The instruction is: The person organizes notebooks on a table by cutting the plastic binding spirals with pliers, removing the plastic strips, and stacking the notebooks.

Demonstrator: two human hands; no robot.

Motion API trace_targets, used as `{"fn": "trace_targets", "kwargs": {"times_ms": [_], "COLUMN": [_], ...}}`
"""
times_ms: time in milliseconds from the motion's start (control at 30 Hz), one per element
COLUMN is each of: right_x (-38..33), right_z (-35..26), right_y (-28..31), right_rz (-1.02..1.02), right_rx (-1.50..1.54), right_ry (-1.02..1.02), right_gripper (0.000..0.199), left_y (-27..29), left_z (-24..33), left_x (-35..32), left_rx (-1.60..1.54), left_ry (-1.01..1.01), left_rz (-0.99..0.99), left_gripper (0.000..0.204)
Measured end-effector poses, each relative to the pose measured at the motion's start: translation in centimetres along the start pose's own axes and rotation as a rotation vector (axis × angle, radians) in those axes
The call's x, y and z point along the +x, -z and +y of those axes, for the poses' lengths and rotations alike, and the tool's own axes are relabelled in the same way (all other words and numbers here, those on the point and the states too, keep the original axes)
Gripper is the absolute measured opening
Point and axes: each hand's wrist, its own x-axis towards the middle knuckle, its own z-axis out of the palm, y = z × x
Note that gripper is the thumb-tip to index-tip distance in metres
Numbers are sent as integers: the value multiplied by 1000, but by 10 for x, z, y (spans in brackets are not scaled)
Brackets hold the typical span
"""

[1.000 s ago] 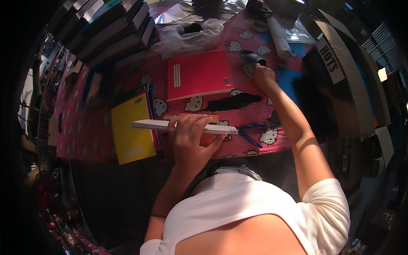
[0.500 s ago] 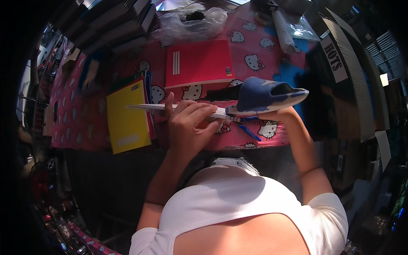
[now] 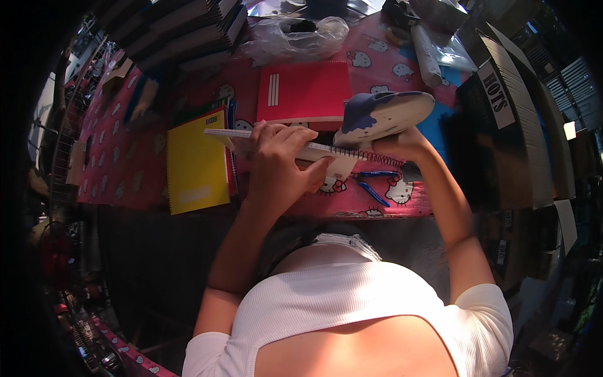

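My left hand (image 3: pixel 279 154) is wrapped round a spiral notebook (image 3: pixel 321 148), thumb on the near side and fingers over the top. The notebook stands on edge, its coil pointing right. Beyond the coil, my right hand (image 3: pixel 394 144) grips a blue-and-white slide sandal (image 3: pixel 391 118), which is tilted so its pale sole shows. The sandal hides most of those fingers. Blue-handled pliers (image 3: pixel 375 190) lie on the table just below the coil. A red notebook (image 3: pixel 304 91) lies flat behind both hands.
A yellow spiral notebook (image 3: pixel 198 160) tops a few others at left. Tall stacks of notebooks (image 3: pixel 182 31) stand far left, beside a clear plastic bag (image 3: pixel 301 39). At right is an open cardboard box (image 3: pixel 518 125). A pink patterned cloth (image 3: pixel 107 163) covers the table.
The sandal has tipped upward and moved slightly left, showing its sole. The held notebook has tilted, with its left end raised and more of its coil visible.
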Motion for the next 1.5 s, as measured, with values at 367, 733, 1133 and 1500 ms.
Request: {"fn": "trace_targets", "kwargs": {"times_ms": [367, 733, 1133, 1500], "right_x": [7, 32, 73, 105], "right_z": [2, -6, -15, -17], "right_y": [-23, -48, -71, -93], "right_rz": [-34, -134, -188, -255], "right_rx": [55, 324, 127, 502], "right_ry": [-61, -178, -173, -193], "right_gripper": [55, 55, 56, 55], "left_y": [15, 40, 48, 71], "left_z": [-23, -53, -64, -99], "left_x": [-5, -9, -7, -27], "left_rx": [13, 238, 77, 78], "left_ry": [48, 130, 142, 193], "left_rz": [-44, 27, 7, 213], "left_gripper": [29, 36, 39, 41]}}
